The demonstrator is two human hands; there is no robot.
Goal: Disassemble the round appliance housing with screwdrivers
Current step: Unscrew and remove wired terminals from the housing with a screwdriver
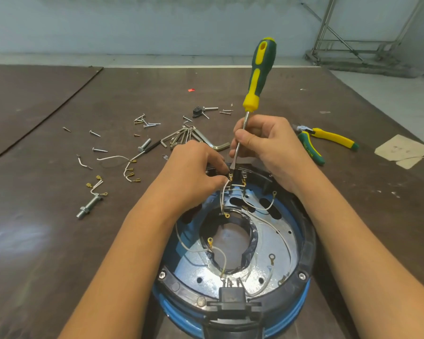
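Note:
The round blue and black appliance housing lies open side up near the table's front edge, showing a silver plate and white wires with brass terminals. My right hand pinches the metal shaft of a green and yellow screwdriver, whose flat tip sits at a brass terminal on the housing's far rim. My left hand pinches a white wire at that same terminal. The terminal block is partly hidden by my fingers.
Loose screws, a bunch of hex keys, removed wires and a large bolt are scattered left of and behind the housing. Green and yellow pliers lie at the right. A paper scrap sits farther right.

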